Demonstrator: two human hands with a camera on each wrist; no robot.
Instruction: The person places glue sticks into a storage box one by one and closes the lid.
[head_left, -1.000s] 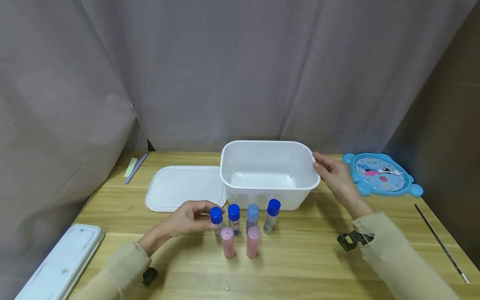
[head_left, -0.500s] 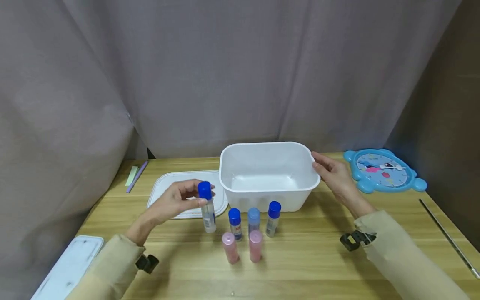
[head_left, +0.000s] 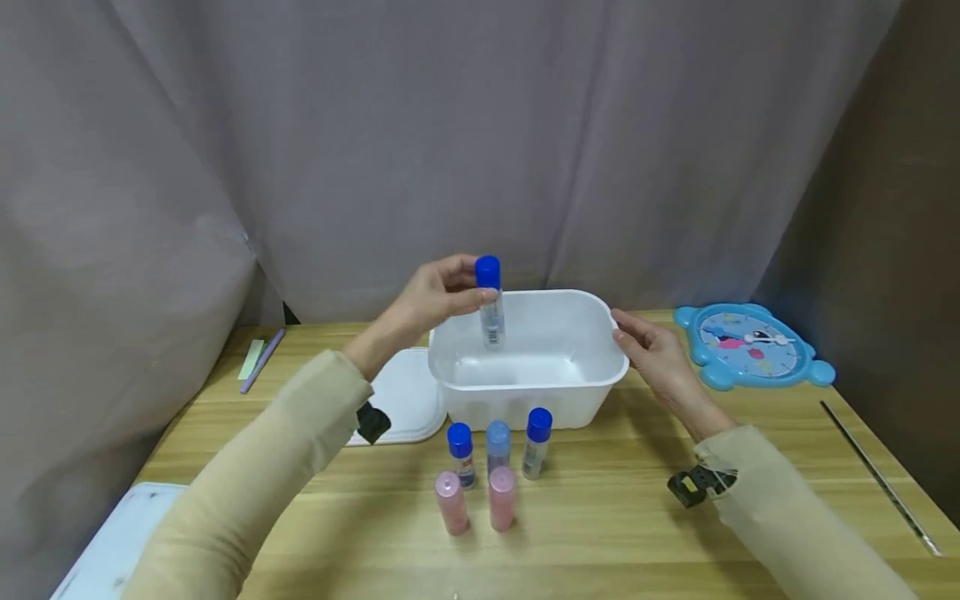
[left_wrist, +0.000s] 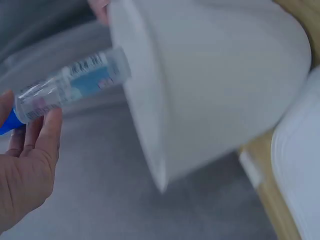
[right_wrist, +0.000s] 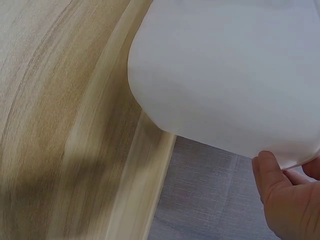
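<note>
My left hand (head_left: 442,293) pinches a glue stick (head_left: 492,321) with a blue cap and clear body, held upright over the left part of a white plastic bin (head_left: 525,400). In the left wrist view the lower end of the glue stick (left_wrist: 92,77) is right at the bin's rim. My right hand (head_left: 656,354) grips the bin's right rim between thumb and fingers, also seen in the right wrist view. In front of the bin stand several more sticks: two dark-blue-capped ones (head_left: 461,454) (head_left: 537,446), a light-blue-capped one (head_left: 498,442) and two pink ones (head_left: 452,504) (head_left: 502,500).
A white lid (head_left: 408,400) lies left of the bin, partly behind my left arm. Farther left are a purple pen (head_left: 262,361) and a pale green strip (head_left: 251,360). A blue toy clock (head_left: 753,344) and a thin metal rod (head_left: 881,479) lie right. A white case (head_left: 120,542) sits front left.
My left hand has lifted the glue stick from the left end of the row and carried it up and right over the bin. My right hand stays on the rim.
</note>
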